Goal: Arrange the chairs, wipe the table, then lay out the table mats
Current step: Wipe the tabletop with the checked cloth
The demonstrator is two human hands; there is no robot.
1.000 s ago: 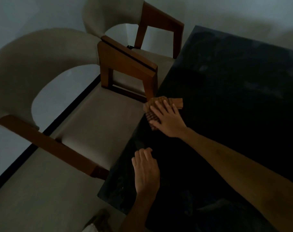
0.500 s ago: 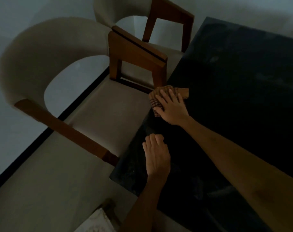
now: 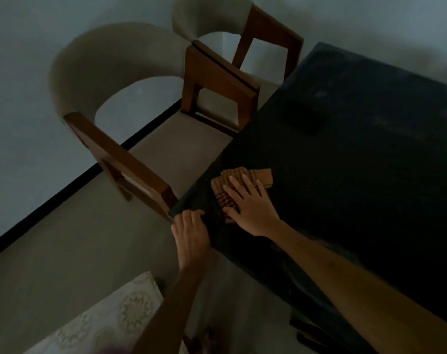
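Two hands on the dark counter [image 3: 357, 154] in the head view. The right hand [image 3: 250, 205] lies flat, fingers spread, pressing a brown checked cloth [image 3: 232, 185] near the counter's left edge. The left hand [image 3: 191, 231] curls its fingers over the near corner, gripping the edge. Two beige chairs with wooden arms, the nearer chair [image 3: 130, 98] and the farther chair [image 3: 243, 29], sit tucked against that side, just beside each other.

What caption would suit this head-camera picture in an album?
Right hand presses a checked cloth flat on the dark table; left hand grips its corner beside two chairs.
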